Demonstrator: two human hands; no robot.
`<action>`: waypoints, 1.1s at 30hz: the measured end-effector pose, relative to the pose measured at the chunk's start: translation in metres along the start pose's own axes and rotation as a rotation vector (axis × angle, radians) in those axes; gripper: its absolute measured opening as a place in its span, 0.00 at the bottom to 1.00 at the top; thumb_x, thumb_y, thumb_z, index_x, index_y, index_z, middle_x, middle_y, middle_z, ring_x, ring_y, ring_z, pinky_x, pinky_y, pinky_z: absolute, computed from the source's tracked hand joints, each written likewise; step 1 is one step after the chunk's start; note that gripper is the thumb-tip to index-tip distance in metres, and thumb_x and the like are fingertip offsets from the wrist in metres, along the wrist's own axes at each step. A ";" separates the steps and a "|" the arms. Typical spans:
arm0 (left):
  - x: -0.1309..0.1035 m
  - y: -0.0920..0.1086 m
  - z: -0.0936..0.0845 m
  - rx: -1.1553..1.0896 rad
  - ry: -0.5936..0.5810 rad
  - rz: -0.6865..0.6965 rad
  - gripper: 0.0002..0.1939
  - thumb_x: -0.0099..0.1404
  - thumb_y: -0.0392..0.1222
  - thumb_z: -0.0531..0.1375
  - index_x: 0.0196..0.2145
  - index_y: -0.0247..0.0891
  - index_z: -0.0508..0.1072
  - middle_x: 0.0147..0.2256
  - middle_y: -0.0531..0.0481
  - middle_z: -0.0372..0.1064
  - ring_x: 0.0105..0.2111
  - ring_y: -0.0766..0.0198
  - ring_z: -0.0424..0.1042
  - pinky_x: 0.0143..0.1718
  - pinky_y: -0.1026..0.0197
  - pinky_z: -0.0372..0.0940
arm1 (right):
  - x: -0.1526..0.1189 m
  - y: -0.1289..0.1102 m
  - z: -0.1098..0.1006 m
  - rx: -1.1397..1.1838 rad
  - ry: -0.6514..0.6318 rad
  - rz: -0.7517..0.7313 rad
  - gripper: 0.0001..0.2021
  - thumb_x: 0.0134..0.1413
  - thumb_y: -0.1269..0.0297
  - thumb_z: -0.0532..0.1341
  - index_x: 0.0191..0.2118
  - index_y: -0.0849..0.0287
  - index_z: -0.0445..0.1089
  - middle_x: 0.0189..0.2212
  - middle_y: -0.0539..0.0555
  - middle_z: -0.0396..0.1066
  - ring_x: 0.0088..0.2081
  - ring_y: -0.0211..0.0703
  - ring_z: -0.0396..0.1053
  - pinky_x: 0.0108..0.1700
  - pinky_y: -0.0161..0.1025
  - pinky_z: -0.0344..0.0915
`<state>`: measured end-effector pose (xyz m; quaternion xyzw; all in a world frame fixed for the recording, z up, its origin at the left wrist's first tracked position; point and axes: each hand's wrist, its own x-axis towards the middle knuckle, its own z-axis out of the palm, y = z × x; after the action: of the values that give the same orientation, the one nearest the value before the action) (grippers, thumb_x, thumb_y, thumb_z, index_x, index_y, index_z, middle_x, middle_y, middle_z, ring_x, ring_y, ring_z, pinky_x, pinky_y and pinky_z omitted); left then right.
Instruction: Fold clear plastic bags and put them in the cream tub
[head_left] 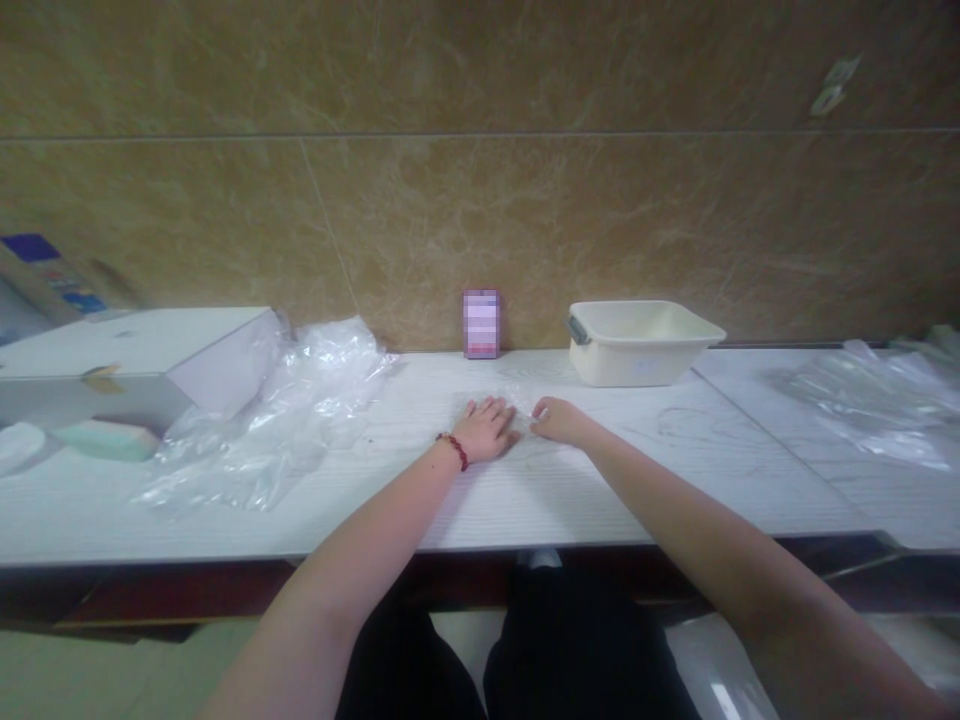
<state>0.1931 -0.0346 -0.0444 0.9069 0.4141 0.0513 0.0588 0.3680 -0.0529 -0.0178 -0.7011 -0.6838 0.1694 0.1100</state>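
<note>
A small clear plastic bag [516, 400] lies flat on the white wood-grain table [510, 510]. My left hand [486, 428], with a red bead bracelet [454, 450] at the wrist, rests palm down on its left part, fingers spread. At the bag's right side is my right hand [553, 420], its fingers curled and pinched together at the edge of the plastic. Behind the hands a phone [481, 324] stands upright against the wall.
A cream plastic bin [637, 362] with a grey handle stands at the back right. Crumpled clear plastic [300, 400] and a white box [135, 350] lie at the left, with a pale green block [109, 440] in front. More clear bags [874, 390] are at the far right.
</note>
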 end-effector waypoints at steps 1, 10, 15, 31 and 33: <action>0.000 0.000 0.000 -0.002 0.001 0.002 0.30 0.59 0.58 0.38 0.55 0.41 0.48 0.58 0.44 0.40 0.57 0.54 0.39 0.53 0.46 0.35 | 0.001 0.000 -0.002 -0.057 0.007 -0.008 0.09 0.39 0.66 0.58 0.32 0.59 0.66 0.27 0.52 0.69 0.29 0.36 0.65 0.29 0.30 0.56; -0.002 -0.011 -0.015 -0.202 0.191 -0.112 0.22 0.61 0.46 0.43 0.53 0.38 0.54 0.56 0.45 0.46 0.56 0.58 0.43 0.53 0.50 0.41 | 0.016 -0.046 0.003 -0.079 0.183 -0.284 0.14 0.51 0.70 0.47 0.43 0.64 0.62 0.39 0.57 0.66 0.41 0.38 0.62 0.41 0.31 0.55; -0.014 -0.048 -0.035 -0.764 0.481 -0.654 0.18 0.61 0.42 0.43 0.47 0.34 0.59 0.45 0.42 0.62 0.43 0.61 0.63 0.42 0.59 0.60 | 0.021 -0.046 0.029 -0.138 0.162 -0.335 0.17 0.52 0.63 0.48 0.47 0.65 0.59 0.44 0.60 0.62 0.47 0.41 0.58 0.47 0.34 0.51; -0.006 -0.011 -0.002 -0.016 0.136 -0.184 0.22 0.62 0.44 0.41 0.52 0.35 0.54 0.55 0.43 0.49 0.55 0.56 0.47 0.52 0.47 0.41 | 0.014 -0.035 0.052 -0.302 0.185 -0.336 0.25 0.54 0.59 0.40 0.56 0.65 0.48 0.56 0.60 0.44 0.57 0.48 0.41 0.54 0.48 0.39; -0.010 -0.016 0.000 0.009 0.087 -0.216 0.25 0.61 0.49 0.39 0.54 0.38 0.52 0.56 0.44 0.45 0.56 0.55 0.44 0.52 0.44 0.39 | 0.014 -0.033 0.049 -0.300 0.136 -0.303 0.25 0.54 0.58 0.39 0.57 0.60 0.44 0.57 0.57 0.41 0.57 0.47 0.39 0.54 0.52 0.37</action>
<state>0.1752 -0.0317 -0.0476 0.8543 0.5116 0.0821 0.0417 0.3185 -0.0418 -0.0514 -0.6086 -0.7900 -0.0004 0.0743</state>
